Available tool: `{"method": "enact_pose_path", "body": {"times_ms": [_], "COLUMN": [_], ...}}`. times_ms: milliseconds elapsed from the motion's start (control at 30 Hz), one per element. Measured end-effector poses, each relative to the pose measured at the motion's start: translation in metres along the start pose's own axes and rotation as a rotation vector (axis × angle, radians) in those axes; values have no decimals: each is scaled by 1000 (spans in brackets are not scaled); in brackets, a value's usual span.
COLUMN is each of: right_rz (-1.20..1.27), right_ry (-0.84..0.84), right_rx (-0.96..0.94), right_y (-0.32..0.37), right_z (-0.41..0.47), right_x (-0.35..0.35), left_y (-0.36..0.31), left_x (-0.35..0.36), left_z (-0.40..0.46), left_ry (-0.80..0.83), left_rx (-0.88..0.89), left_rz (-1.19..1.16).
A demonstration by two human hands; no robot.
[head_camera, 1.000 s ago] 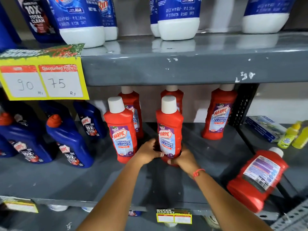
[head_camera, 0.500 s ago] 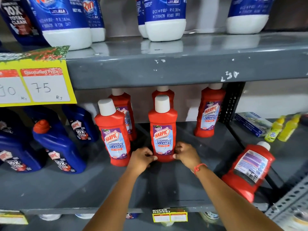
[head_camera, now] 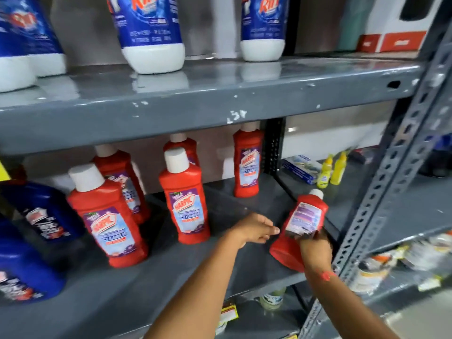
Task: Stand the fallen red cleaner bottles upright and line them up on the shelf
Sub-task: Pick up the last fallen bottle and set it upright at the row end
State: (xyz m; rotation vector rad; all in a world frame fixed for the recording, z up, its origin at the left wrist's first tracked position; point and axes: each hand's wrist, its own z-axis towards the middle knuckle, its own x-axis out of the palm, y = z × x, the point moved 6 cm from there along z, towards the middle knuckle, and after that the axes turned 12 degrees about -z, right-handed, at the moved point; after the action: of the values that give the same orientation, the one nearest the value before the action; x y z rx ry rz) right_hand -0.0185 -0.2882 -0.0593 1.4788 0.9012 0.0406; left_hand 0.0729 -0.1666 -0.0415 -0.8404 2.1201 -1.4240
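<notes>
On the grey shelf several red cleaner bottles stand upright: one at front left, one in the middle, and one at the back right. Two more stand behind the front ones. A tilted red bottle leans at the shelf's right end, its back label facing me and its white cap pointing up and away. My right hand grips its lower body. My left hand hovers just left of it, fingers apart, holding nothing.
Dark blue bottles crowd the shelf's left end. White-and-blue bottles stand on the upper shelf. A slotted metal upright rises just right of my right hand. Beyond it lie a blue box and yellow bottles.
Both hands left the middle upright bottle and moved right. My right hand took hold of the tilted bottle. The view swung right.
</notes>
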Motion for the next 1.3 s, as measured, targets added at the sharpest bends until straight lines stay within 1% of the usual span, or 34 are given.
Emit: {"method": "enact_pose_path", "body": {"times_ms": [100,200,300,367,433,500,567,667,733,867,967,1033,1167,1233,1300], "right_rz": [339,452,496,522,536,500,403,229,160,146,160,200,173,108,-5], "right_ry": [229,357,377,382,364,327,305,323,336,386,403,398,355,312,282], "right_rx": [212,294,271,200,86,-51,-186,-307,-343,-367,-367,-356,-335,-359,-427], "right_y": [-15,-17,-18,-14,-4,12,27,45,54,67,72,71,62,61,64], "right_z": [0,1,0,-2,-1,1,3,5,7,15,21,23,23,20,17], "right_x": [6,8,7,9,10,11,15,29,39,60,72,77,78,76,78], "left_y": [7,13,14,14,8,2,-1,-2,-2,-5,-6,-7,-9,-9,-6], "left_x": [19,19,18,14,6,-4,-15,-29,-39,-56,-64,-68,-73,-80,-84], "left_z": [13,21,20,19,16,15,11,5,1,-5,-5,-3,-5,-8,-8], "left_ry": [49,45,27,-7,-63,-108,-162,-251,-332,-494,-570,-583,-515,-487,-409], "left_rx": [-67,-92,-62,-3,71,149,224,315,378,469,502,500,489,456,401], "left_rz": [-4,-32,-2,-6,-52,-66,-36,9,19,23,62,96,126,124,35]}}
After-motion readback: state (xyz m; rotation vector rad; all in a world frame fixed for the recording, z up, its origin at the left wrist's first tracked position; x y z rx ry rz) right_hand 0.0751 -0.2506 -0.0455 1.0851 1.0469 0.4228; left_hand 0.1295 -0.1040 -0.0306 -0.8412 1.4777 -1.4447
